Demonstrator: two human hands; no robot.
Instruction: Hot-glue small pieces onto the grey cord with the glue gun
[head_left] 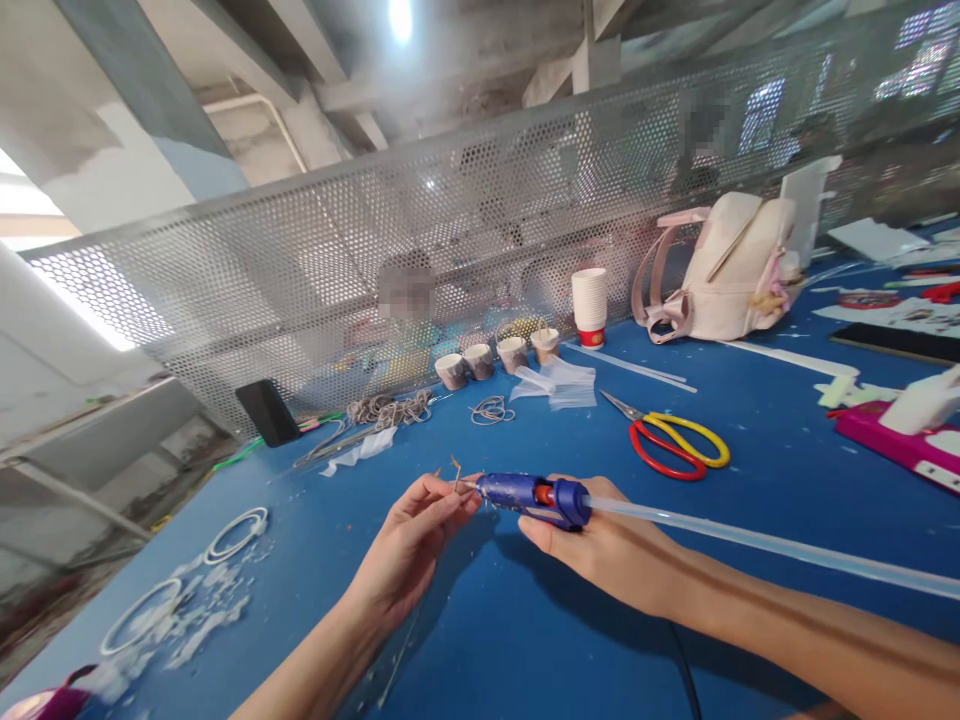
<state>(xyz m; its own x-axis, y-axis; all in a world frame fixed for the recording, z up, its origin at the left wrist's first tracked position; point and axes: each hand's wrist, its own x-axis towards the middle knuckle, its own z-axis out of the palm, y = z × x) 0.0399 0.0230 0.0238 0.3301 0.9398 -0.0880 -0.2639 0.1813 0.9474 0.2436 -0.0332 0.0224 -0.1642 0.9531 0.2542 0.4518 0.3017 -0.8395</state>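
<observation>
My right hand [607,555] is wrapped round a blue hot glue gun [510,489], its nozzle pointing left. A long translucent glue stick [750,540] runs out of the gun's back toward the right edge. Just at the nozzle, my left hand [420,535] pinches a thin cord [457,472], whose short end sticks up above the fingertips. A thin strand hangs below that hand. The exact point where nozzle and cord meet is hidden by my fingers. Beyond the gun lie scissors [679,446] with one red and one yellow handle.
Several small cups [478,362] line the mesh partition [300,270], beside stacked paper cups [589,300] and a pale backpack [739,275]. Grey cord [390,408] and a black block [267,412] lie far left. White rings [236,535] sit among glue scraps. A magenta power strip [892,445] is at right.
</observation>
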